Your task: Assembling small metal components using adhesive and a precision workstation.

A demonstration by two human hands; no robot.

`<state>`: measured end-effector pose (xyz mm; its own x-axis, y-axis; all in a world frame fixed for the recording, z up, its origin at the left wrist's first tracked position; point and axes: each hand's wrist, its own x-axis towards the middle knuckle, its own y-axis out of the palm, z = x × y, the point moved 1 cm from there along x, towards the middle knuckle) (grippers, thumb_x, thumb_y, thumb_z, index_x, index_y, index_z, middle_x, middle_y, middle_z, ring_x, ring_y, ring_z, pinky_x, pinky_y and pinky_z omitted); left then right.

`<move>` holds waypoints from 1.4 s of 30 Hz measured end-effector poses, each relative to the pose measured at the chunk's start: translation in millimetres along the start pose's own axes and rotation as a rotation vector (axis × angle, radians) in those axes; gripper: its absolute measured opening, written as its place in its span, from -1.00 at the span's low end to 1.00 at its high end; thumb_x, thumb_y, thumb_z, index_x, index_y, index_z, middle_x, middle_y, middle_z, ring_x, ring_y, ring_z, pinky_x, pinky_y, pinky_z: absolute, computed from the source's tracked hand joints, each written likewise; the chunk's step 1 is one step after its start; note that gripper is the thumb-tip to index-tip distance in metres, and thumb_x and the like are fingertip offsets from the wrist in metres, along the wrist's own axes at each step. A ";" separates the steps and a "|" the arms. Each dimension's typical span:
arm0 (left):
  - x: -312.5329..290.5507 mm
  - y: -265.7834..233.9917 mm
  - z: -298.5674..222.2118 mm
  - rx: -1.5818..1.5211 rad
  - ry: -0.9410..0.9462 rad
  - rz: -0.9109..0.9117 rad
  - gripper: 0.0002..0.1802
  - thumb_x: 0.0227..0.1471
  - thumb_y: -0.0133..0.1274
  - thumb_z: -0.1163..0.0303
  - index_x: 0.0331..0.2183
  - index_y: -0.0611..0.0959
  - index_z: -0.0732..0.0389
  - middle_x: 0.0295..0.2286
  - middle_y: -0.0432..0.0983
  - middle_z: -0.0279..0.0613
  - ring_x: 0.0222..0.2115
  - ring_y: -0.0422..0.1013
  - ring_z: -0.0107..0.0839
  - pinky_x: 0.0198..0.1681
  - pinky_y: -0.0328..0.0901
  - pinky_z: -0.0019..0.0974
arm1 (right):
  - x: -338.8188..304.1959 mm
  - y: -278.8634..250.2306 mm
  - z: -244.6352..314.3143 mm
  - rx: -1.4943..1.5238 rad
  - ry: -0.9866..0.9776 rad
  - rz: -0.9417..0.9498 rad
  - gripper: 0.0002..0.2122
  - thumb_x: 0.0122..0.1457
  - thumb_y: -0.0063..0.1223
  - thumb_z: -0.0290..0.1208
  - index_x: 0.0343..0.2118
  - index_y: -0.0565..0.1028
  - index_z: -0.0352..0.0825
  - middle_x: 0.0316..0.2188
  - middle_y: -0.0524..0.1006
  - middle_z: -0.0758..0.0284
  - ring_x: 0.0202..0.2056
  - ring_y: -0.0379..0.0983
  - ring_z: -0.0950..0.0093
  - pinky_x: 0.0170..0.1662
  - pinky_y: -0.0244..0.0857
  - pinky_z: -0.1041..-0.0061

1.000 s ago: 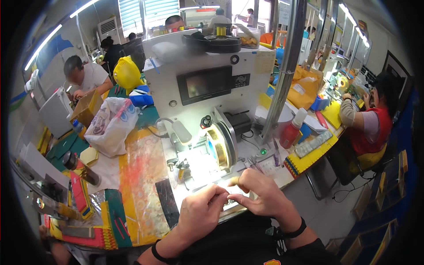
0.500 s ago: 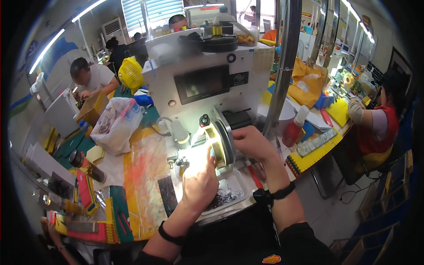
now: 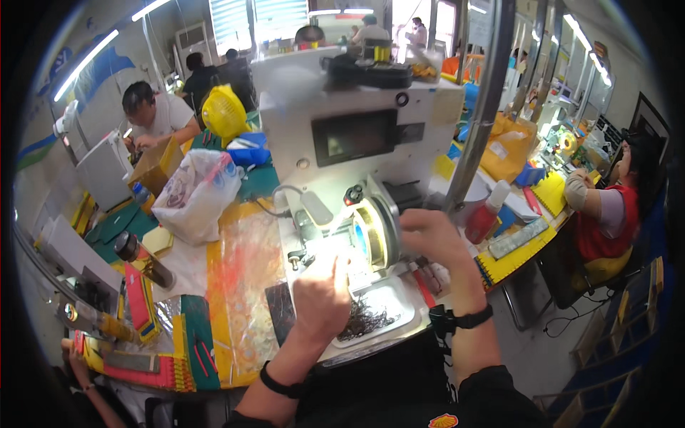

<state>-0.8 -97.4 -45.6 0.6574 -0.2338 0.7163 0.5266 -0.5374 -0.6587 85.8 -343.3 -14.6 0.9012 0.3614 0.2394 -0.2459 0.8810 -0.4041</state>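
A pale box-shaped machine (image 3: 285,121) with a dark screen (image 3: 354,137) stands before me. On its front is a dark-rimmed spool (image 3: 387,227) with a shiny golden band, brightly lit. My left hand (image 3: 322,296) is at the glare left of the spool, thumb and forefinger pressed together; what they pinch is lost in the light. To the spool's right, my right hand (image 3: 427,234) is close to its rim with fingers bent and blurred, and contact is unclear. Below lies a white tray (image 3: 405,314) of dark, thin, tangled strands (image 3: 367,317).
Red-handled tools (image 3: 422,287) lie right of the tray. A red bottle (image 3: 486,214) and a metal post (image 3: 485,107) stand further right. Left are a plastic bag (image 3: 196,203), a dark-capped bottle (image 3: 145,260) and a yellow fan (image 3: 224,113). Co-workers sit at both sides.
My view has shifted, so the machine appears further right and lower. My right hand has drawn slightly away from the spool's rim. My left hand keeps its pinch beside the spool.
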 end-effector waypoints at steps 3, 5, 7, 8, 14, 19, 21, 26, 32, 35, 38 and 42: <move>-2.1 -38.0 4.0 -0.552 -0.558 -0.032 -0.75 0.41 -0.06 0.46 -0.34 0.63 0.28 -0.60 0.53 -0.31 -0.65 0.34 -0.65 -0.58 0.22 -0.42 | -33.9 -13.7 5.4 -0.237 -0.142 -0.257 -0.88 0.16 0.38 -0.56 -0.24 0.70 -0.40 -0.37 0.64 0.39 -0.32 0.50 0.62 -0.20 0.38 0.55; -5.9 -49.1 17.8 -0.572 -0.620 -0.036 -0.75 0.43 -0.06 0.42 -0.32 0.61 0.28 -0.62 0.46 -0.34 -0.69 0.27 -0.65 -0.60 0.17 -0.41 | -42.3 -17.3 3.2 -0.228 -0.101 -0.339 -0.90 0.17 0.38 -0.58 -0.26 0.70 -0.41 -0.41 0.60 0.44 -0.36 0.46 0.66 -0.26 0.30 0.59; -6.2 -49.0 33.9 -0.545 -0.637 -0.004 -0.74 0.43 -0.06 0.41 -0.33 0.60 0.28 -0.63 0.44 -0.34 -0.69 0.26 -0.63 -0.59 0.16 -0.39 | -44.0 -6.6 1.1 -0.058 0.049 -0.466 -0.93 0.22 0.37 -0.56 -0.28 0.69 -0.41 -0.57 0.42 0.59 -0.50 0.27 0.80 -0.42 0.09 0.69; -3.5 -49.2 38.5 -0.482 -0.595 -0.011 -0.74 0.43 -0.06 0.39 -0.34 0.59 0.27 -0.62 0.42 -0.33 -0.65 0.27 -0.61 -0.55 0.16 -0.38 | -38.9 -2.4 1.1 -0.036 0.059 -0.493 -0.92 0.24 0.36 -0.53 -0.26 0.69 -0.40 -0.61 0.30 0.67 -0.52 0.16 0.83 -0.44 -0.02 0.70; 5.1 -46.6 57.4 -0.315 -0.537 -0.036 -0.78 0.38 -0.01 0.39 -0.34 0.57 0.29 -0.55 0.46 0.00 -0.55 0.40 -0.13 -0.42 0.27 -0.14 | -23.8 10.9 4.3 0.000 0.074 -0.520 -0.88 0.26 0.36 -0.47 -0.23 0.70 -0.41 -0.59 0.32 0.68 -0.52 0.08 0.84 -0.45 -0.12 0.67; -10.4 -35.6 80.5 -0.614 -0.744 0.188 -0.78 0.33 0.04 0.38 -0.37 0.56 0.29 -0.54 0.45 -0.17 -0.54 0.36 -0.41 -0.43 0.24 -0.27 | -19.1 17.4 0.9 0.121 0.117 -0.546 -0.82 0.27 0.37 -0.39 -0.20 0.71 -0.40 -0.61 0.32 0.66 -0.53 0.09 0.82 -0.46 -0.08 0.66; -13.1 -36.8 79.7 -0.637 -0.762 0.129 -0.78 0.33 0.04 0.38 -0.39 0.57 0.27 -0.53 0.44 -0.24 -0.53 0.33 -0.49 -0.44 0.21 -0.32 | -18.8 18.7 1.2 0.126 0.096 -0.558 -0.81 0.27 0.38 -0.37 -0.20 0.71 -0.40 -0.61 0.33 0.65 -0.53 0.10 0.81 -0.46 -0.07 0.66; -9.0 -44.1 78.0 -0.697 -0.678 0.026 -0.75 0.34 0.03 0.38 -0.41 0.59 0.23 -0.50 0.43 -0.38 -0.53 0.26 -0.61 -0.46 0.15 -0.41 | -17.9 16.3 -2.7 0.141 0.047 -0.569 -0.81 0.27 0.38 -0.36 -0.20 0.72 -0.39 -0.62 0.33 0.64 -0.54 0.10 0.80 -0.46 -0.03 0.64; -12.6 -30.7 91.5 -0.685 -0.658 0.096 -0.75 0.35 0.00 0.37 -0.41 0.58 0.23 -0.54 0.38 -0.41 -0.60 0.21 -0.65 -0.52 0.11 -0.45 | -19.1 17.6 -2.3 0.164 0.016 -0.540 -0.82 0.27 0.38 -0.35 -0.20 0.72 -0.37 -0.63 0.35 0.62 -0.54 0.12 0.79 -0.45 0.01 0.64; -13.4 -21.7 86.6 -1.110 -0.875 0.211 -0.78 0.36 -0.08 0.38 -0.33 0.59 0.22 -0.56 0.39 -0.38 -0.68 0.17 -0.68 -0.66 0.06 -0.53 | -20.8 24.1 3.9 0.111 0.072 -0.543 -0.82 0.28 0.37 -0.36 -0.21 0.72 -0.37 -0.62 0.36 0.62 -0.54 0.13 0.79 -0.46 0.03 0.63; -11.5 -18.3 84.2 -1.325 -0.906 0.267 -0.78 0.38 -0.08 0.37 -0.31 0.59 0.23 -0.56 0.41 -0.35 -0.68 0.18 -0.66 -0.67 0.06 -0.53 | -26.3 20.9 9.6 0.058 0.107 -0.545 -0.84 0.27 0.37 -0.40 -0.19 0.72 -0.38 -0.62 0.38 0.60 -0.53 0.15 0.80 -0.46 0.05 0.62; -21.7 -8.3 88.5 -1.549 -1.028 0.234 -0.80 0.39 -0.06 0.35 -0.25 0.59 0.23 -0.44 0.50 -0.28 -0.63 0.27 -0.60 -0.68 0.15 -0.53 | -45.4 6.0 5.9 -0.105 0.082 -0.540 -0.86 0.24 0.38 -0.44 -0.21 0.71 -0.38 -0.59 0.48 0.48 -0.54 0.27 0.72 -0.44 0.16 0.60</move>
<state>28.3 -16.2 -76.1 0.9701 -0.2022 -0.1341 -0.1155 -0.8709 0.4776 41.3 -352.6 -22.7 0.9154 -0.1614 0.3688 0.2914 0.8978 -0.3302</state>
